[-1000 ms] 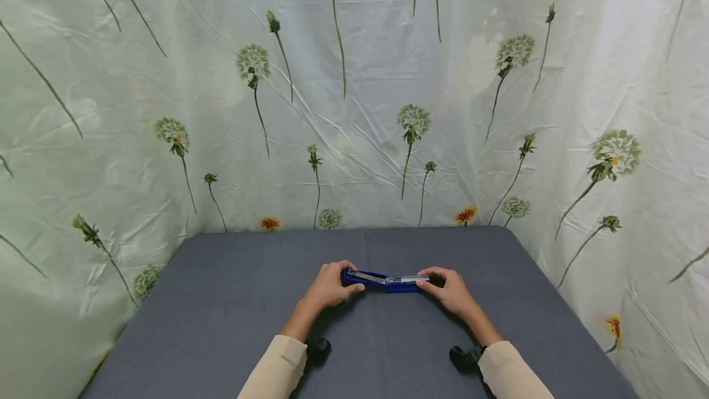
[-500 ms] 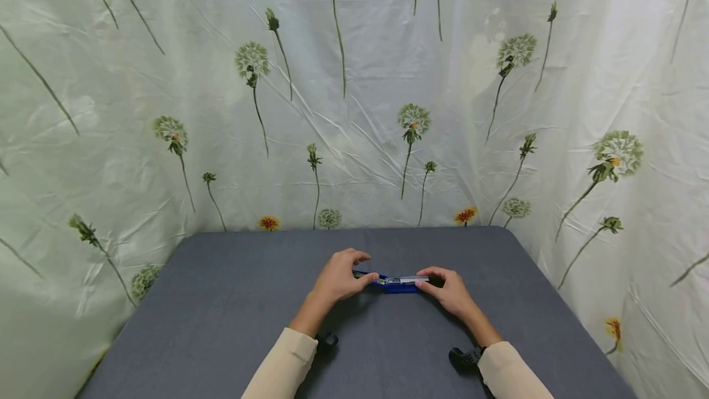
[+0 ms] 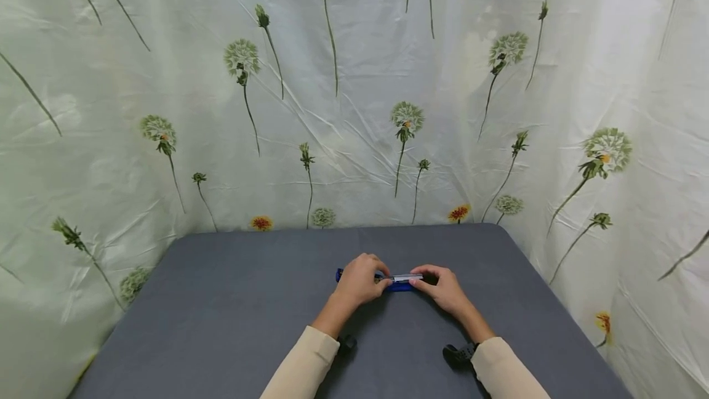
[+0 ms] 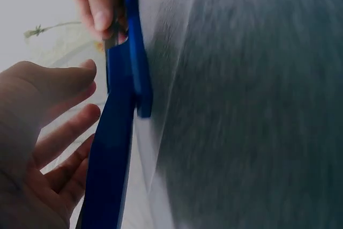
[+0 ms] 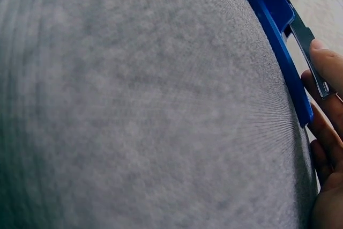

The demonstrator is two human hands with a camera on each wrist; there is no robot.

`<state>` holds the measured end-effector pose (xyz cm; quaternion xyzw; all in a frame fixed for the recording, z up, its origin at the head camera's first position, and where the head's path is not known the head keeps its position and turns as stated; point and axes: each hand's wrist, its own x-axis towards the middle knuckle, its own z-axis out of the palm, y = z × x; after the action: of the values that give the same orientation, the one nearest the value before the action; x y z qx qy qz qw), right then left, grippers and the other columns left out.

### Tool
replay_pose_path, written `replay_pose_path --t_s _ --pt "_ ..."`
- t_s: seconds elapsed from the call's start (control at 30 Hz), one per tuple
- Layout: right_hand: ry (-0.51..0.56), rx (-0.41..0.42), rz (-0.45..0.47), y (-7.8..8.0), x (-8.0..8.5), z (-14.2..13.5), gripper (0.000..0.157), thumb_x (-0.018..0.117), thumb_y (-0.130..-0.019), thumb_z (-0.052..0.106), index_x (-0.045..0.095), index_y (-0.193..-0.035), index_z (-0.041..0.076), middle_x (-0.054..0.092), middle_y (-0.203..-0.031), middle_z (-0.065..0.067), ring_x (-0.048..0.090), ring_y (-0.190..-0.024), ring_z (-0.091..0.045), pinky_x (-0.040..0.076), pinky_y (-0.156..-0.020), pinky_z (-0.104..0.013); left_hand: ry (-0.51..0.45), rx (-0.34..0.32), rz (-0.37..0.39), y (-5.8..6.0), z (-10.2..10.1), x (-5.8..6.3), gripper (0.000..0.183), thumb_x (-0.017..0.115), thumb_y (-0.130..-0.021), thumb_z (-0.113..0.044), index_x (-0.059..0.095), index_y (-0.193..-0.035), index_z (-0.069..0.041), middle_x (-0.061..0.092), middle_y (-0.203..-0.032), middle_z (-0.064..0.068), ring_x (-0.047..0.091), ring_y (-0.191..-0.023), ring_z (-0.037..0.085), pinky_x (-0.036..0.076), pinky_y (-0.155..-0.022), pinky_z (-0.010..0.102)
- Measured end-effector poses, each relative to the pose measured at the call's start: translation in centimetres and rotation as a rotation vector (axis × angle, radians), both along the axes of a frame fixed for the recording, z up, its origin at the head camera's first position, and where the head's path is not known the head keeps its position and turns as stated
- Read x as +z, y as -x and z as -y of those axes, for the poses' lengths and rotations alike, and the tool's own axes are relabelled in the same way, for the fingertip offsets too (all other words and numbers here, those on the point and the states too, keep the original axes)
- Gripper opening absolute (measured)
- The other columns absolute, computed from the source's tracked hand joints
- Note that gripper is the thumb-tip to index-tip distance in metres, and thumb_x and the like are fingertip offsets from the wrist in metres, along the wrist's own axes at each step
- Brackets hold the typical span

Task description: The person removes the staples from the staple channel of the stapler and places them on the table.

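The blue stapler (image 3: 400, 287) is spread wide on the table (image 3: 249, 300), about midway between the left and right edges and well in from the back edge. Its bottom part (image 5: 285, 63) lies low, its top part (image 4: 110, 159) is swung out to the left, and the metal strip (image 5: 308, 52) sticks up a little above the bottom part. The right hand (image 3: 443, 288) pinches the end of that strip between thumb and fingers. The left hand (image 3: 360, 280) is by the joint, its fingers loosely bent with a gap to the thumb; the side view is dark and blurry, so I can't be sure if it touches anything. A few things could go wrong. If the right hand lets the strip slip, it could snap down and nip a fingertip. If the left hand pushes on the top part, the stapler could tip or slide, since the bottom part is not held down by a flat hand. Bending the joint too far the wrong way could strain it. Any loose staples could spill across the table, and some might roll toward the flowered cloth (image 3: 343, 79) behind the back edge.
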<state>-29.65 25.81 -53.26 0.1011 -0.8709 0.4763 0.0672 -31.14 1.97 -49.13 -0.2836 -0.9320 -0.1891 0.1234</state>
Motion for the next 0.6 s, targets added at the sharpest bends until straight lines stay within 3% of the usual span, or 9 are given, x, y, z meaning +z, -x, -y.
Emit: replay_pose_path --t_s 0.23,0.37,0.6 --pt "-0.024 0.021 -0.002 0.6 -0.1 0.9 0.025 0.075 -0.085 0.037 0.073 -0.105 0.022 0.072 -0.103 0.003 0.062 -0.09 -0.009 0.048 -0.081 -0.025 0.033 0.056 0.004 -0.1 -0.6 -1.2 0.011 0.076 -0.083 -0.039 0.078 -0.087 -0.029 0.07 -0.1 -0.006 0.063 -0.091 0.017 0.054 -0.077 0.036" --pt "-0.011 0.031 -0.006 0.3 -0.1 0.8 0.025 0.074 -0.086 0.034 0.073 -0.106 0.019 0.072 -0.103 0.001 0.061 -0.09 -0.009 0.048 -0.079 -0.025 0.044 0.07 0.006 -0.4 -1.1 -1.3 0.014 0.074 -0.085 -0.04 0.078 -0.088 -0.028 0.071 -0.1 -0.006 0.064 -0.091 0.018 0.054 -0.079 0.036" --pt "0.008 0.023 -0.013 -1.9 3.1 1.3 0.023 0.072 -0.089 0.019 0.072 -0.108 0.005 0.072 -0.102 -0.009 0.06 -0.083 -0.009 0.047 -0.075 -0.024 0.005 0.05 0.006 -0.9 -1.9 -0.9 0.013 0.074 -0.086 -0.037 0.078 -0.088 -0.025 0.071 -0.102 -0.006 0.063 -0.093 0.018 0.053 -0.081 0.036"
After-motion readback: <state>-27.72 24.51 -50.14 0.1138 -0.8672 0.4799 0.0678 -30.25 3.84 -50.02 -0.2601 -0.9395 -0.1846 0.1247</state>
